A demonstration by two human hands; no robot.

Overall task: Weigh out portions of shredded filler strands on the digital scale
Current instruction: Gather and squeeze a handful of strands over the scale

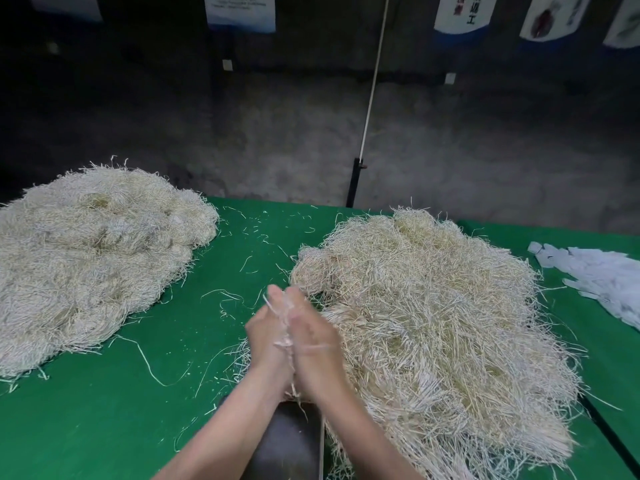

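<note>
Pale strands (pixel 285 327), pressed between flat hands (pixel 265 336) (pixel 313 337) (blurred)

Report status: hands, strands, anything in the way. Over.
Left hand and right hand pressed palm to palm, tuft of pale shredded strands between. Dark grey metal pan below wrists. Large pale strand heap crowds its right edge.

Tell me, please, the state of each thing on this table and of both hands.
left hand: flat, palm pressed against the other hand.
right hand: flat, pressed against the left.
tuft of strands: squeezed between the palms.
left heap: loose, piled, untouched.
right heap: loose, spread wide.
dark scale pan: under the wrists, nearly bare.
white paper slips: piled at the right edge.
</note>
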